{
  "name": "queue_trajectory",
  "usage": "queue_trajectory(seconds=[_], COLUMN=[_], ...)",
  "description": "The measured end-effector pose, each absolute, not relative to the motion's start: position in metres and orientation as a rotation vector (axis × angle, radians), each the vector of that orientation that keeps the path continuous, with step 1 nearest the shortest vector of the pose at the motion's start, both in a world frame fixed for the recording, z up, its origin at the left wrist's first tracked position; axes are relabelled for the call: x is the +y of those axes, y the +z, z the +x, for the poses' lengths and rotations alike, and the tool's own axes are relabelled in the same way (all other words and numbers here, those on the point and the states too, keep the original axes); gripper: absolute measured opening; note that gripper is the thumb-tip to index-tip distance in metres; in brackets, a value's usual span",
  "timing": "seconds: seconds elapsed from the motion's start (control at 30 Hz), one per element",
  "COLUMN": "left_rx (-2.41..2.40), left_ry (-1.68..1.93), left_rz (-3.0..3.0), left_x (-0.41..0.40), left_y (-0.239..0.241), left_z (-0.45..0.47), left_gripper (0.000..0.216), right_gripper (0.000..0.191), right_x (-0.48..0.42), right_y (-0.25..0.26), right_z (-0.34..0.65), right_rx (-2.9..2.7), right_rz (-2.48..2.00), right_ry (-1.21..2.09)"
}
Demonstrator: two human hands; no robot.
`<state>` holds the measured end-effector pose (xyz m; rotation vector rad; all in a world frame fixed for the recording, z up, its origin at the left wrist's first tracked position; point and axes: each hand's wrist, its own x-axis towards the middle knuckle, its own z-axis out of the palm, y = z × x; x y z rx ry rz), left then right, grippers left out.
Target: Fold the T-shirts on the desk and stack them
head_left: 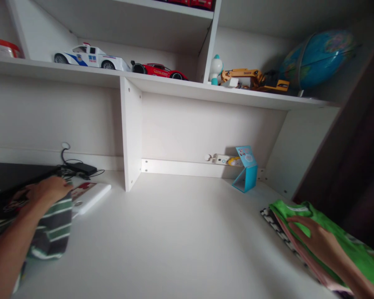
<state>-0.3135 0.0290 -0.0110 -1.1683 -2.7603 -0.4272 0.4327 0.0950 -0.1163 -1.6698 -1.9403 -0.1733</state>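
At the left, my left hand (51, 190) is closed on a striped garment (56, 224) in green, grey and white, pinching its upper edge. The cloth hangs and bunches below the hand, partly hidden by my forearm. On the right, my right hand (318, 238) lies over a green shirt (339, 234) with its fingers stretched out and thumb apart. That shirt is on top of a stack of folded clothes, with a pink cloth (294, 241) and a black-and-white patterned cloth (274, 222) showing beneath it.
A white box (93, 199), black adapter (82, 168) and dark laptop-like object (15, 174) lie at the left. A blue stand (251, 178) is near the power strip (222, 159). A divider (131, 137) rises from the white desk (174, 232). Toy cars (93, 58) and a globe (321, 58) sit above.
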Motion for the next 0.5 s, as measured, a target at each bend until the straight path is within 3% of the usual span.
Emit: queue_trajectory(seconds=[0.13, 0.2, 0.37, 0.5], left_rx=[-2.025, -1.57, -0.45, -0.33], left_ry=[-0.847, -0.701, -0.3, -0.313], left_rz=[-2.151, -2.484, -3.09, -3.213], left_x=[0.001, -0.013, -0.023, -0.017], left_y=[0.035, 0.027, -0.077, -0.132], left_z=[-0.186, -0.102, 0.042, 0.07], left_gripper=[0.041, 0.031, 0.028, 0.017], right_gripper=[0.034, 0.036, 0.037, 0.036], right_x=[0.1, 0.103, 0.102, 0.088], right_y=[-0.101, -0.092, -0.083, -0.091], right_z=[0.403, 0.375, 0.312, 0.286], right_rx=[-1.92, -1.947, -2.129, -2.282], right_rz=[-1.6, -1.503, -1.324, -1.312], right_ry=[-0.162, -0.116, 0.118, 0.301])
